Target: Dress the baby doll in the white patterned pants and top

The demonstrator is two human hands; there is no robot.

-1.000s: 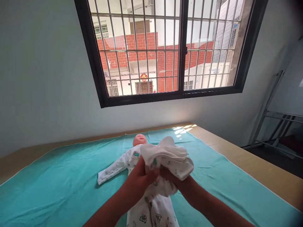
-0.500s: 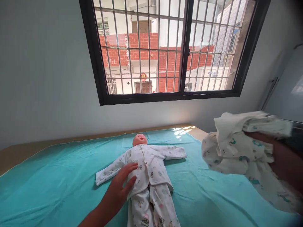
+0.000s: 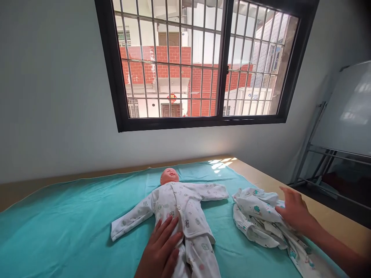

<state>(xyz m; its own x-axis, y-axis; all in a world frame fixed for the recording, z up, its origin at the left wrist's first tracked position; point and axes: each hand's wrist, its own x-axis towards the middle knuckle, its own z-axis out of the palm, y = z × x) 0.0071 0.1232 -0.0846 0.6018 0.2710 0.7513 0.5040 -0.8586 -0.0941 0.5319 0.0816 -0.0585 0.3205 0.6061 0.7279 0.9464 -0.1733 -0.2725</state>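
A baby doll [image 3: 174, 200] in a white printed suit lies on its back on a teal sheet [image 3: 72, 227], arms spread, head toward the window. My left hand [image 3: 164, 251] rests flat on the doll's belly, fingers stretched out. To the doll's right, a crumpled pile of white printed baby clothes [image 3: 257, 220] lies on the sheet. My right hand [image 3: 292, 210] sits on the right side of that pile, fingers spread and loose, not gripping it.
The sheet covers a wooden platform [image 3: 319, 208] whose bare edge runs along the right and far sides. A large barred window [image 3: 199, 61] fills the wall ahead. A whiteboard on a metal stand [image 3: 339, 127] leans at the right.
My right hand carried the bundle of clothes off the doll to the right, set it down on the sheet and let go. My left hand slid down onto the doll's belly.
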